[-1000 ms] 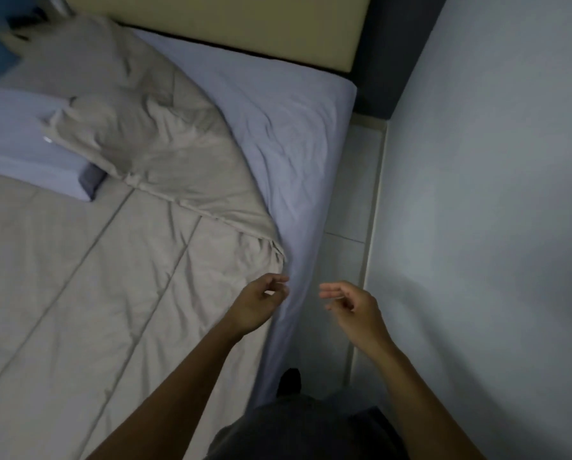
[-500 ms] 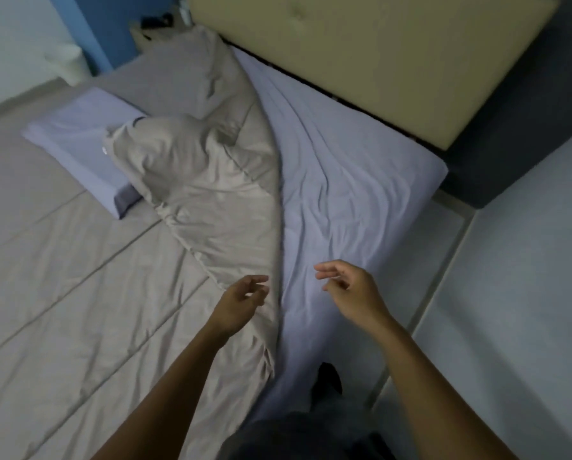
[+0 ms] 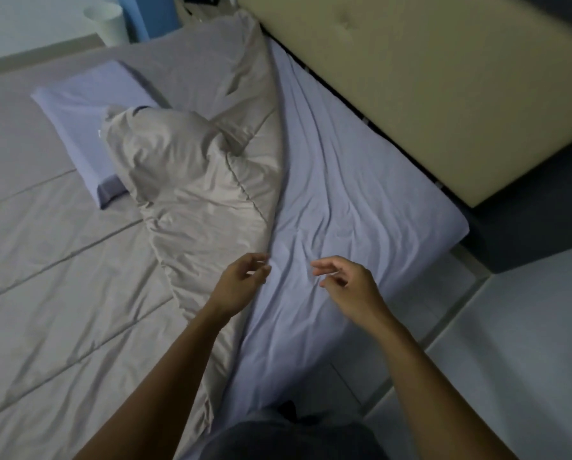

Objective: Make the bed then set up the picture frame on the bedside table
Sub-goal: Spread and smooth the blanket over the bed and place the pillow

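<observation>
**Folded-back duvet waiting to be drawn up**

Head view: The beige duvet (image 3: 205, 180) is seen spread over most of the bed, with its corner nearest the headboard (image 3: 427, 78) folded back in a bunched diagonal, so that the lilac sheet (image 3: 344, 194) is left bare along the bed's near side edge. A lilac pillow (image 3: 85, 117) is partly covered by the fold. The left hand (image 3: 238, 287) is held over the duvet's folded edge, its fingers loosely apart and closed on nothing; whether the cloth is touched cannot be told. The right hand (image 3: 347, 287) is held above the bare sheet, also apart and empty. The duvet is judged soft, light and limp; hold is best taken at the thick seamed edge. No picture frame is seen.
</observation>
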Demonstrator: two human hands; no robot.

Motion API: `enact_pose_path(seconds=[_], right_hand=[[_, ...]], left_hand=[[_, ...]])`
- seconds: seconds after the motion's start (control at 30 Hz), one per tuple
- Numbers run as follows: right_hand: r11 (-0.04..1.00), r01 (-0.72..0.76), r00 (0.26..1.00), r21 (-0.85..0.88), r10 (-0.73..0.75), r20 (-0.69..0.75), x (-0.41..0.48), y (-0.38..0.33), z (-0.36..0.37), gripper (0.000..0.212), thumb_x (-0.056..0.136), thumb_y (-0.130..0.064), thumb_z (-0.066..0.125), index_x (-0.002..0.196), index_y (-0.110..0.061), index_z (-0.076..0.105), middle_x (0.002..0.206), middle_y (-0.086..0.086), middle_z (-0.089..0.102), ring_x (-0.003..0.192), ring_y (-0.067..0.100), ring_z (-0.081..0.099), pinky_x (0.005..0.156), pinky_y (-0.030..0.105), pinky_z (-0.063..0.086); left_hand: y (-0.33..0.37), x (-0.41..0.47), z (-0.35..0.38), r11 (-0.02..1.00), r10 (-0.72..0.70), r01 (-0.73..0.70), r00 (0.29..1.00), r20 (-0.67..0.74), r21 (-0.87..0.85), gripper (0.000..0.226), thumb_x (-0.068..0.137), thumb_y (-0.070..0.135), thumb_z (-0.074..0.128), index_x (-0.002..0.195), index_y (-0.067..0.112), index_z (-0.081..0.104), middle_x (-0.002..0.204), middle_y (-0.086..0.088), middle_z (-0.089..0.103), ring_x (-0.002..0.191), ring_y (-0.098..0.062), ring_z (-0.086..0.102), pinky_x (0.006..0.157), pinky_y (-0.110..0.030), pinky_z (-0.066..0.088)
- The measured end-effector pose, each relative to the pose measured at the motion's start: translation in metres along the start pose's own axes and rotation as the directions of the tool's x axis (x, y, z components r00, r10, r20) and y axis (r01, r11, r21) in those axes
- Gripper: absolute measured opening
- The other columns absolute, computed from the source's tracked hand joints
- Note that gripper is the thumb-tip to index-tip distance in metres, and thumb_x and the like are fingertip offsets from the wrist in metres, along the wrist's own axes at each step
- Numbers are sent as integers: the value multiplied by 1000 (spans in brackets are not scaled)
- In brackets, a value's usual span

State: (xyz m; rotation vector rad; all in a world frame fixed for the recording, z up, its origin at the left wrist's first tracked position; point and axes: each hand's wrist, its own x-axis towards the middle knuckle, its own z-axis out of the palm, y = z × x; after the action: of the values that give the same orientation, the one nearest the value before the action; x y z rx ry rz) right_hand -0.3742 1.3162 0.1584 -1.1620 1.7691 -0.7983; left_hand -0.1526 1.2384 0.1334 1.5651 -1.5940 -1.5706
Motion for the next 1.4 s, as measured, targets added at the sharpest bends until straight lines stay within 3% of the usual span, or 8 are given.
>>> enact_pose_path(seconds=[0.33,0.43,0.57,0.63,0.73,0.9,1.1,1.4], right_hand=[[1000,20,984,0,-19,176,88,43,-46,50,87,-9,52,92,-56,70,99,-23,74,86,6,73,81,31,62],[1000,16,959,-25,-8,284,123,60,-71,48,93,-7,54,94,-52,70,100,-21,74,91,6,72,82,29,61],[995,64,898,-78,-23,439,164,66,-110,39,96,-17,55,93,-53,71,99,-21,74,90,5,73,75,23,57],[988,97,881,-120,-29,473,185,61,-124,35,97,-20,54,94,-50,70,98,-23,73,89,4,72,71,25,56],[977,143,867,-157,-47,496,224,44,-141,34,98,-16,53,94,-45,70,98,-18,74,92,10,71,83,34,60],[946,255,850,-198,-122,512,280,2,-124,31,95,-16,53,94,-42,69,99,-14,74,91,14,70,79,36,60],[959,252,880,-129,-172,442,314,-42,-75,34,92,-13,53,91,-41,70,91,-14,75,83,13,74,76,30,59],[925,357,774,-131,-214,595,408,-91,8,41,88,-9,53,84,-45,73,90,-15,77,82,13,74,84,34,60]], left_hand=[[9,43,63,992,-125,127,990,-57,21,29,96,26,61,125,21,61,106,-2,70,89,-17,69,77,-24,54],[11,47,87,974,-222,212,962,-158,-76,27,97,30,59,124,27,60,110,4,69,91,-12,68,82,-28,55],[40,57,119,962,-248,201,924,-290,-184,21,97,33,58,118,35,60,111,7,69,92,-8,69,85,-29,58],[58,66,126,954,-251,175,908,-335,-242,18,97,36,57,115,39,59,110,8,69,92,-7,70,85,-30,58],[81,86,133,939,-265,140,875,-405,-313,25,97,37,58,122,33,61,108,7,70,92,-7,70,84,-29,58],[86,113,103,939,-233,74,853,-466,-335,30,97,36,58,127,31,59,110,6,70,94,-9,70,83,-29,57],[63,121,35,954,-236,94,822,-518,-285,30,96,34,59,125,29,62,110,4,71,93,-11,71,88,-42,58],[56,199,-50,967,-230,89,709,-667,-239,32,95,35,59,126,26,63,112,2,68,99,-13,66,85,-33,56]])
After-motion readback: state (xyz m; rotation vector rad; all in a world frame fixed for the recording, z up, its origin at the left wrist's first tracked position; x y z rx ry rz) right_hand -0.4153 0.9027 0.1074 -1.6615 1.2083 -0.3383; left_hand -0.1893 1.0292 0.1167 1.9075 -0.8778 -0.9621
